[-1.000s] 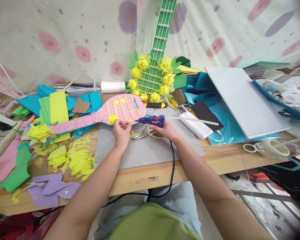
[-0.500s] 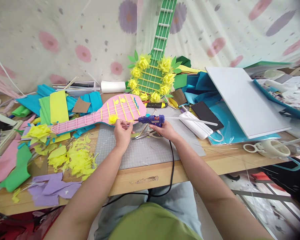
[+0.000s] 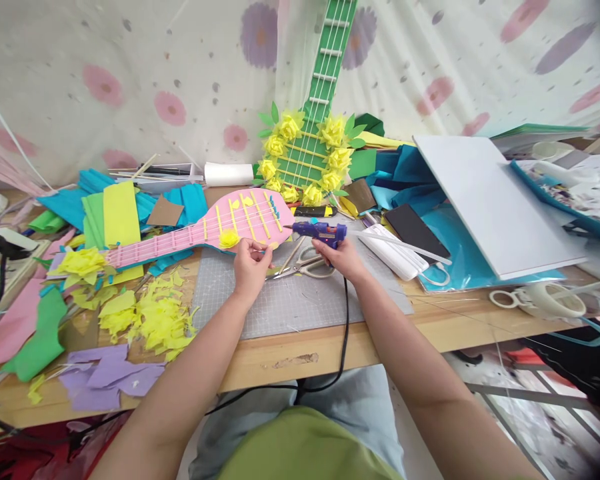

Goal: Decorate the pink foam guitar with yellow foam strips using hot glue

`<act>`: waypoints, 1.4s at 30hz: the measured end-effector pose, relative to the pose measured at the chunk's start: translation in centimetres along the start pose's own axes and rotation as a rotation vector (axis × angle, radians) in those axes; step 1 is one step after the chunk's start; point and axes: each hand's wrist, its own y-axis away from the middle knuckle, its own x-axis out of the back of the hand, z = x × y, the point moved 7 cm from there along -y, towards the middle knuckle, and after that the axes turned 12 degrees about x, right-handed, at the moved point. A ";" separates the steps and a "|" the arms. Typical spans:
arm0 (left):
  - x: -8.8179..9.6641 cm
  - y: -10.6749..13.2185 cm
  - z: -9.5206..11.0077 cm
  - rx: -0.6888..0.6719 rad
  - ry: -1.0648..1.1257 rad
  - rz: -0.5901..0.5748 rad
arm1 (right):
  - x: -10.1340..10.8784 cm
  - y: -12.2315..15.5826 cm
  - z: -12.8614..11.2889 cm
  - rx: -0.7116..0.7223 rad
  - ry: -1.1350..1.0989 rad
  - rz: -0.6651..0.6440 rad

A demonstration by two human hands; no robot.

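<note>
A pink paper guitar (image 3: 215,229) with yellow strips lies across the table, a yellow paper flower (image 3: 229,238) stuck on its body. My left hand (image 3: 251,265) is closed in a pinch on a small yellow paper piece (image 3: 273,246) beside the guitar's lower edge. My right hand (image 3: 344,257) grips a blue glue gun (image 3: 320,231); its nozzle points left at the guitar body, a little away from the pinched piece. Its black cord (image 3: 345,333) runs down off the table's front edge. Scissors (image 3: 305,263) lie on the grey cutting mat (image 3: 290,300) between my hands.
A green paper guitar (image 3: 313,133) ringed with yellow flowers leans on the back cloth. Yellow shreds (image 3: 155,320), purple scraps (image 3: 105,377) and coloured paper sheets (image 3: 115,213) cover the left. A white board (image 3: 485,200), a black phone (image 3: 415,230) and tape rolls (image 3: 545,300) sit on the right.
My right hand has drawn the glue gun right and slightly up, away from the pinched yellow piece. My left hand has stayed beside the guitar body. The view shifted a little.
</note>
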 end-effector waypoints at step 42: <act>-3.0 -1.5 5.3 -0.124 -0.637 -0.396 | -4.6 -1.5 -9.4 0.454 0.409 -0.385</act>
